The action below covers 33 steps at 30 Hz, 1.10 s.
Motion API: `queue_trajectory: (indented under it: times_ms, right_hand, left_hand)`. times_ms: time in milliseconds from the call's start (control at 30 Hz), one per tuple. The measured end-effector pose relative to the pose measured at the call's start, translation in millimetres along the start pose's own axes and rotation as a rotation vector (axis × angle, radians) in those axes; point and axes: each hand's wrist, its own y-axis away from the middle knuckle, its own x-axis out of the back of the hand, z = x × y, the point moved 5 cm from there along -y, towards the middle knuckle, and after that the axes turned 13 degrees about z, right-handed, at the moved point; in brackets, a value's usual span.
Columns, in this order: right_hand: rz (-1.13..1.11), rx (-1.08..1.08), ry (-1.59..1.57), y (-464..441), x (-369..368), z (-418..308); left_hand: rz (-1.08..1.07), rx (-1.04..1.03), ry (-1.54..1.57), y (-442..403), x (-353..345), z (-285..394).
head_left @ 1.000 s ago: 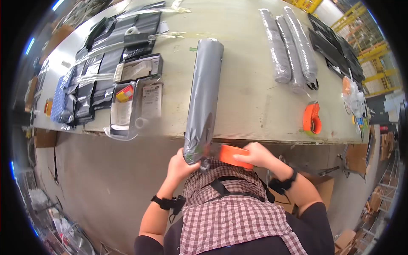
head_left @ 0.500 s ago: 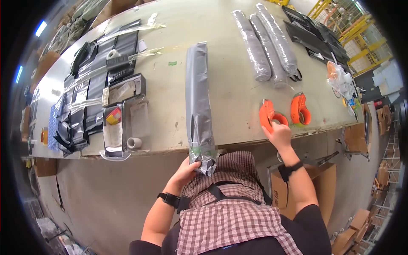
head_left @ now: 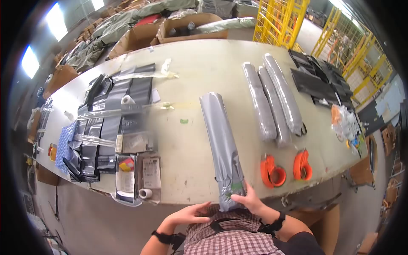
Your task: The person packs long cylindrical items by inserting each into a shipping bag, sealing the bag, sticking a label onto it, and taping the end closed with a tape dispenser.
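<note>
Grey wrapped roll: where does it lie?

On the desk, lengthwise, pointing away from the person, with its near end reaching just over the front edge, by the checked apron.

What is the right hand doing?

It grips that near end, thumb on top and the other fingers round the side, close to a strip of green tape.

And the left hand?

Open, fingers stretched towards the roll's end but apart from it, over the apron.

Anything near the right hand?

Two orange tape dispensers stand side by side on the desk, to the right of the roll. Beyond them lie three silvery rolls in clear wrap.

What about the left side?

Black plastic bags lie spread out, and a small white roll sits near the front edge.
</note>
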Motion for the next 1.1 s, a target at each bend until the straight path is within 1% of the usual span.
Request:
queue_trajectory:
  times_ms: [33,100,133,167,200,233,267,333,367,400,433,467,500,567,600,633,667,700,767,833,867,900,933,967,1000,1067,1100]
  right_hand:
    - [-0.008,0.019,-0.003,-15.6,5.6,-23.6]
    - [-0.059,0.174,-0.071,-64.3,0.9,-87.5]
    - [-0.016,0.224,-0.068,-99.3,-4.0,-118.6]
    - [-0.024,0.297,-0.047,-141.9,-15.3,-157.1]
    - [0.011,0.616,0.121,-181.8,-24.5,-202.3]
    - [0.125,0.898,0.149,-214.6,-32.7,-239.4]
    - [0.186,1.115,0.222,-244.3,-36.2,-273.0]
    - [0.519,1.249,0.778,-306.1,-8.3,-299.3]
    - [0.528,1.118,1.027,-339.7,20.6,-291.1]
    - [0.496,0.944,1.083,-359.9,55.1,-268.3]
    - [0.453,0.608,1.294,-375.6,92.5,-240.9]
    - [0.464,0.316,1.499,-401.1,145.8,-194.5]
    - [0.479,0.089,1.681,-395.2,174.4,-155.2]
    - [0.544,0.102,1.760,-327.2,119.2,-154.6]
    - [0.534,0.124,1.747,-319.1,111.2,-149.6]
    - [0.522,0.146,1.735,-313.6,102.3,-142.8]
    - [0.513,0.169,1.720,-308.2,92.7,-136.0]
    - [0.459,0.192,1.670,-299.4,80.5,-125.5]
    - [0.365,0.226,1.565,-269.0,51.3,-100.3]
    - [0.287,0.248,1.520,-211.2,9.6,-77.5]
    - [0.280,0.260,1.553,-179.1,-5.9,-65.3]
    - [0.275,0.274,1.589,-147.8,-18.9,-55.5]
    - [0.277,0.236,1.665,-116.4,-29.9,-49.0]
    - [0.275,0.195,1.744,-91.0,-36.3,-42.6]
    - [0.278,0.159,1.760,-74.8,-34.6,-34.8]
    - [0.284,0.082,1.790,-51.4,-23.8,-24.3]
    - [0.274,0.094,1.757,-49.6,-19.6,-24.2]
  left_hand:
    - [0.128,0.050,-0.001,6.6,16.2,4.7]
    - [0.441,0.116,-0.029,12.1,45.5,3.2]
    - [0.469,0.118,-0.021,7.0,53.8,5.9]
    - [0.497,0.125,-0.010,1.5,60.1,6.3]
    - [0.525,0.140,0.005,-3.0,64.2,5.5]
    - [0.536,0.121,-0.005,-9.6,65.6,8.9]
    - [0.556,0.105,-0.011,-17.7,67.3,14.1]
    - [0.586,0.071,-0.052,-23.4,72.3,21.9]
    - [0.596,0.053,-0.088,-23.3,76.5,25.3]
    - [0.606,0.039,-0.122,-19.6,83.9,25.4]
    - [0.691,0.060,-0.143,-11.7,98.5,21.1]
    - [0.768,0.080,-0.168,-5.7,115.2,16.7]
    - [0.838,0.097,-0.198,-0.7,134.2,14.3]
    - [1.145,-0.140,-0.212,23.0,195.9,26.5]
    - [1.281,-0.305,-0.366,39.9,228.3,52.7]
    - [1.380,-0.222,-0.450,60.0,268.4,58.8]
    - [1.601,-0.288,-0.490,79.5,307.9,53.5]
    - [1.632,-0.137,-0.681,98.3,356.4,25.5]
    - [1.562,0.138,-1.042,125.4,414.6,-2.5]
    - [1.301,0.195,-1.198,129.6,442.6,-38.9]
    - [1.158,0.216,-1.270,126.6,454.2,-53.4]
    - [1.082,0.186,-1.360,120.5,462.5,-61.8]
    - [1.009,0.154,-1.445,112.3,469.8,-69.1]
    - [0.962,0.065,-1.551,108.8,474.1,-73.9]
    - [0.920,-0.027,-1.659,105.7,477.9,-78.8]
    - [1.020,-0.122,-1.562,107.8,493.2,-91.4]
    - [1.071,-0.167,-1.511,109.9,499.4,-99.0]
